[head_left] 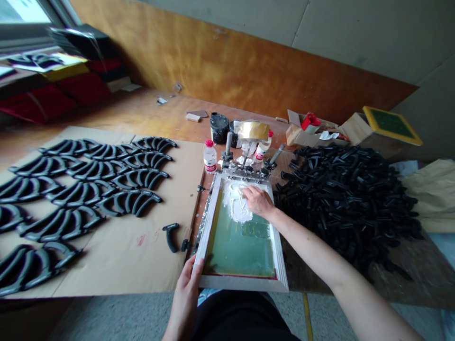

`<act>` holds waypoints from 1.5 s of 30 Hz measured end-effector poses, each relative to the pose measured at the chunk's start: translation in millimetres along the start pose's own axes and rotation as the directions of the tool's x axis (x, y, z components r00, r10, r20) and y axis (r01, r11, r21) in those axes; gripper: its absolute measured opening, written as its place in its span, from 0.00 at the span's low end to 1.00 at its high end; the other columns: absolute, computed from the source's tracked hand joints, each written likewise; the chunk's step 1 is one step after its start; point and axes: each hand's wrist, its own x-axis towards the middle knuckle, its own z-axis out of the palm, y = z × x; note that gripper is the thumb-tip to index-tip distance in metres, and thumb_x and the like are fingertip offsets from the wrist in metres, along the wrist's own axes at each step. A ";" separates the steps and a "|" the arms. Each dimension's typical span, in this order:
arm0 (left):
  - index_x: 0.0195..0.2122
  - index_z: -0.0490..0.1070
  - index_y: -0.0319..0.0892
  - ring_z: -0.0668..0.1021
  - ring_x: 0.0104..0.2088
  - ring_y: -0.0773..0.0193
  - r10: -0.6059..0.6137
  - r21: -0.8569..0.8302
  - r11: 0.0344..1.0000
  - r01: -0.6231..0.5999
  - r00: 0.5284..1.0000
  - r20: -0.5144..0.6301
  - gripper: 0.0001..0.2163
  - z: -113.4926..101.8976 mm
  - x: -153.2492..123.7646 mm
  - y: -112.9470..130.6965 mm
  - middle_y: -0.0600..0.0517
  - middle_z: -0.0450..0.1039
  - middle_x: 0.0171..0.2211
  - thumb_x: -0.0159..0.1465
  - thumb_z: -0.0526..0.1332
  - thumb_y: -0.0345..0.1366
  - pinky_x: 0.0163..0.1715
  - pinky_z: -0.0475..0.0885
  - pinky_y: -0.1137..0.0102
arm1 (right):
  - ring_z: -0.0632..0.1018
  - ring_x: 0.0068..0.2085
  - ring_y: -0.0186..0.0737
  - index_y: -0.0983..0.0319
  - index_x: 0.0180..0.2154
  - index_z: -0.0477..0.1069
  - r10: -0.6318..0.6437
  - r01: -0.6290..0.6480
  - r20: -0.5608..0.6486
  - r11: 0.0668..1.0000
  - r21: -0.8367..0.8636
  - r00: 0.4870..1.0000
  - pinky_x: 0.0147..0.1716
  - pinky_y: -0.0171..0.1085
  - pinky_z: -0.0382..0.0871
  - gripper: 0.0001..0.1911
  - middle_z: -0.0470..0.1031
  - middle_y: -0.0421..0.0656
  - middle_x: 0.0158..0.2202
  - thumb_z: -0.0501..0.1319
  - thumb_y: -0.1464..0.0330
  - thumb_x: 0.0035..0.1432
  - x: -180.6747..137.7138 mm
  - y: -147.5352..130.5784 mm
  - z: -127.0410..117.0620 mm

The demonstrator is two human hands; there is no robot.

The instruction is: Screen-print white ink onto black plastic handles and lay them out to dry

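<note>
A screen printing frame (209,222) with a green mesh lies at the table's front edge, hinged to clamps (245,173) at its far end. White ink (236,201) is smeared thickly over the upper part of the mesh. My left hand (188,279) grips the frame's near left corner, thumb on top. Over the ink, my right hand (259,201) is closed in a pinch; what it holds is small and mostly hidden by the fingers. A single black curved handle (171,237) rests on the cardboard left of the frame.
Rows of black curved handles (85,166) cover the cardboard sheet (142,255) at left. A large heap of black handles (341,203) lies at right. Behind the frame stand a red-capped bottle (209,158), black tubs (219,128) and an open carton (313,135).
</note>
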 end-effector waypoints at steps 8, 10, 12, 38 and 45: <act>0.52 0.72 0.43 0.79 0.43 0.56 -0.022 -0.016 1.000 0.022 1.000 -0.001 0.29 1.4 0.4 -0.4 0.49 0.78 0.46 0.54 0.67 0.56 0.38 0.73 0.70 | 0.74 0.41 0.42 0.63 0.41 0.72 0.006 -0.006 0.007 1.000 0.005 1.000 0.40 0.37 0.67 0.11 0.74 0.47 0.39 0.55 0.77 0.59 -7.7 -1.2 1.0; 0.53 0.72 0.43 0.79 0.43 0.57 -0.023 -0.009 1.000 0.023 1.000 0.003 0.29 1.4 -0.2 -0.8 0.49 0.78 0.47 0.55 0.66 0.55 0.37 0.73 0.71 | 0.74 0.40 0.42 0.63 0.40 0.72 0.038 -0.038 0.004 0.999 -0.013 0.999 0.40 0.37 0.67 0.10 0.74 0.48 0.39 0.55 0.77 0.59 -7.2 -3.1 1.3; 0.53 0.72 0.43 0.79 0.43 0.57 -0.016 -0.004 1.000 0.016 1.000 -0.003 0.29 1.6 -1.0 -0.7 0.49 0.78 0.47 0.55 0.67 0.55 0.37 0.73 0.71 | 0.74 0.40 0.42 0.63 0.40 0.72 0.006 -0.006 0.016 1.000 -0.003 1.000 0.39 0.37 0.68 0.10 0.74 0.48 0.39 0.55 0.76 0.59 -7.2 -6.2 1.8; 0.55 0.69 0.44 0.76 0.50 0.54 -0.051 -0.039 0.998 0.052 0.998 0.022 0.32 -1.6 3.0 -6.9 0.49 0.76 0.50 0.54 0.67 0.56 0.42 0.73 0.69 | 0.75 0.39 0.38 0.61 0.37 0.76 -0.178 0.173 -0.010 0.938 0.300 0.984 0.40 0.32 0.63 0.15 0.77 0.42 0.37 0.56 0.81 0.55 25.8 34.0 -9.5; 0.53 0.72 0.44 0.77 0.48 0.57 -0.014 0.026 1.000 0.015 1.000 -0.015 0.29 1.8 -1.2 0.9 0.50 0.78 0.48 0.55 0.66 0.56 0.37 0.72 0.73 | 0.75 0.39 0.39 0.61 0.39 0.75 -0.002 0.006 -0.024 0.984 0.177 1.000 0.38 0.34 0.64 0.09 0.76 0.44 0.38 0.57 0.75 0.60 1.4 14.9 -15.5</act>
